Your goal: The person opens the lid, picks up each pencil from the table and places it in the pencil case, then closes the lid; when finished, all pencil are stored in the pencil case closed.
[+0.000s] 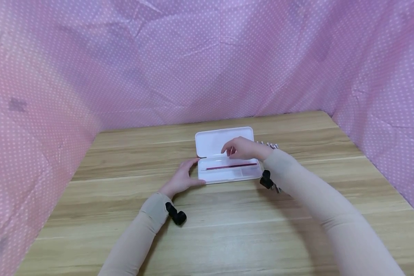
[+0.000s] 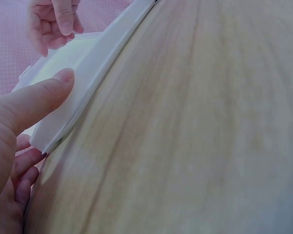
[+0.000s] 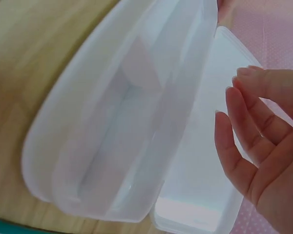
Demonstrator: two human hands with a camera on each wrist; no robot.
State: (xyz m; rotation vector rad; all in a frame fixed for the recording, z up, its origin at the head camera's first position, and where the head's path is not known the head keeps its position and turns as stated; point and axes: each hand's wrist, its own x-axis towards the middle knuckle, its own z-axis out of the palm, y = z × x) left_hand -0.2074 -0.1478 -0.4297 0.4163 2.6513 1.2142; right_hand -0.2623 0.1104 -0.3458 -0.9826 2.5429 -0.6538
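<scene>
A white plastic pencil case [image 1: 219, 177] lies on the wooden table with its lid [image 1: 208, 143] folded back. Inside it, a thin red pencil [image 1: 231, 166] lies lengthwise in the rear compartment. My left hand [image 1: 181, 178] holds the left end of the case, thumb at the front edge and fingers around the back corner. In the left wrist view the thumb [image 2: 44, 100] lies against the case's front side. My right hand [image 1: 243, 148] hovers over the case near the lid, fingers loosely bent and nothing between them, as the right wrist view also shows.
Several small white-and-dark things [image 1: 272, 145] poke out behind the right wrist, with grey ends [image 1: 277, 189] in front of it; the forearm hides the rest. A teal edge [image 3: 14, 226] shows in the right wrist view. Pink dotted cloth [image 1: 207, 57] hangs around the wooden table [image 1: 207, 230].
</scene>
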